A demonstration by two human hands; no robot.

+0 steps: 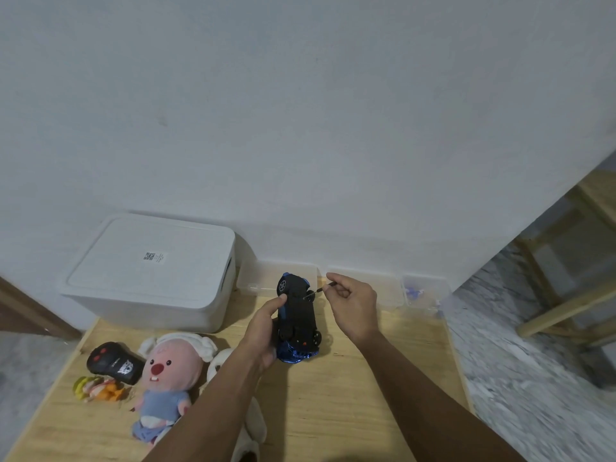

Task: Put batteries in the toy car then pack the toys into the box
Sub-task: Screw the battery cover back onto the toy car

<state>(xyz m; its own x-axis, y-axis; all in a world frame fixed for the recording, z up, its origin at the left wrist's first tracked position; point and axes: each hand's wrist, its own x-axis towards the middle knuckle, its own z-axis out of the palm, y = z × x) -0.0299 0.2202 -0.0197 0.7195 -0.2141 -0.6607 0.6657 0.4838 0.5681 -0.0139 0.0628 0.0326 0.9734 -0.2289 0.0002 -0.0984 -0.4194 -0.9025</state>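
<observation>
Gripping one upturned toy car, the left hand; right hand pinching one screwdriver against it

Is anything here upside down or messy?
Yes. The car is flipped belly-up in the left hand, while the right hand pokes a screwdriver at it. That looks deliberate. The plush just lies on its back.

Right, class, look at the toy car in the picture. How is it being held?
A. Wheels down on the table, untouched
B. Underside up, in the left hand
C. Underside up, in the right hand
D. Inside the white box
B: the left hand grips the toy car with its black underside and wheels facing up, while the right hand points a thin screwdriver at it.
</observation>
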